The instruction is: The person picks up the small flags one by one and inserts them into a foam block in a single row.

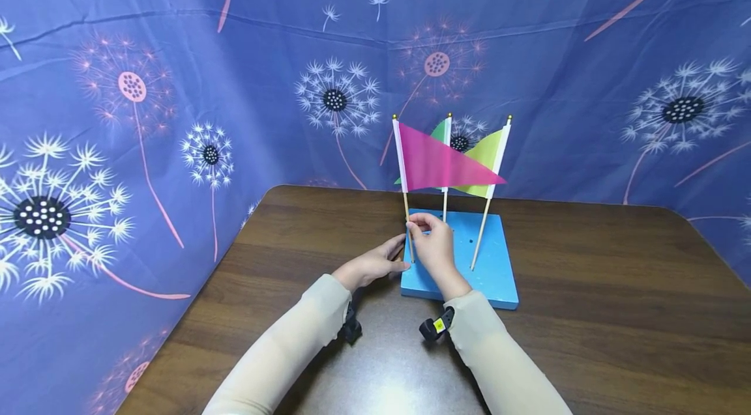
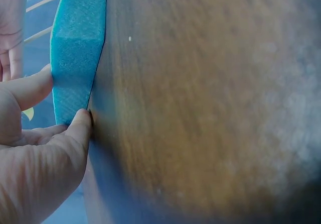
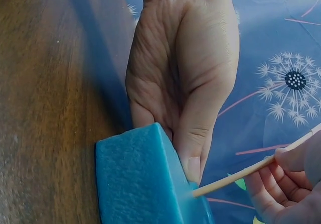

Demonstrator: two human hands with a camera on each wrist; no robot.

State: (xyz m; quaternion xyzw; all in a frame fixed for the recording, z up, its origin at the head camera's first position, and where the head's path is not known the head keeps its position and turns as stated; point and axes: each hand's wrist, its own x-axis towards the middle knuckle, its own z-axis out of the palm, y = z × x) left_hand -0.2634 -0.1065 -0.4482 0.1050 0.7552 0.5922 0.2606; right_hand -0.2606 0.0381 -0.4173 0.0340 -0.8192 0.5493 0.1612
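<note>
A blue board with small holes lies on the table. My left hand holds it by the left edge; in the left wrist view the thumb is on its top face and the fingers are along its side. My right hand pinches the wooden stick of a pink pennant flag, whose lower end meets the board near that edge. In the right wrist view the stick enters the board beside the left thumb. A yellow-green flag leans at the right, and a green flag stands behind the pink one, partly hidden.
The brown wooden table extends on both sides of the board. Behind it hangs a blue cloth printed with dandelions. A black wrist strap with a yellow tag sits at my right wrist.
</note>
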